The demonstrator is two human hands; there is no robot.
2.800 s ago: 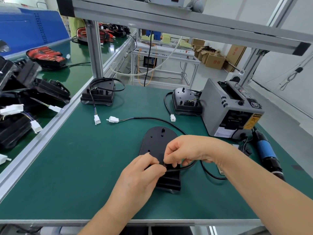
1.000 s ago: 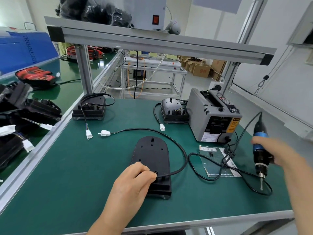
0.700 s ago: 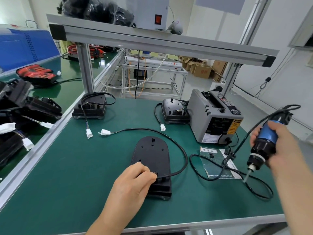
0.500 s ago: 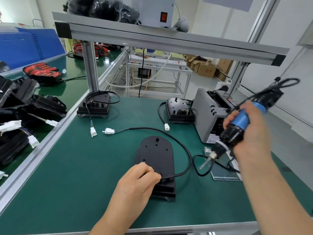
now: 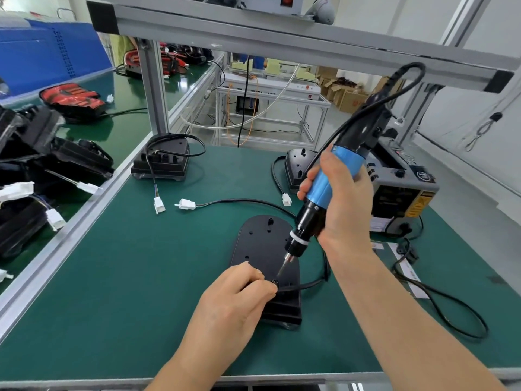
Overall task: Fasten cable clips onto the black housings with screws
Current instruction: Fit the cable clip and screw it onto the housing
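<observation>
A flat black housing (image 5: 260,244) lies on the green mat in front of me. Its black cable (image 5: 242,202) loops from its near end round to a white connector (image 5: 187,204). My left hand (image 5: 235,301) presses down on the housing's near end, fingertips pinching a small black clip and screw (image 5: 275,282) over the cable. My right hand (image 5: 342,203) grips a blue and black electric screwdriver (image 5: 324,190), tilted, with its bit tip touching the screw.
Two more black housings (image 5: 162,162) (image 5: 297,167) with cables stand at the back of the mat. A grey tape dispenser (image 5: 400,184) sits at the right. The screwdriver's cord (image 5: 439,303) trails over the mat's right side. More black parts (image 5: 33,165) pile up on the left bench.
My right hand picked the screwdriver up from the right side of the mat, swung it leftward and lowered its bit onto the screw. My left hand stayed on the housing.
</observation>
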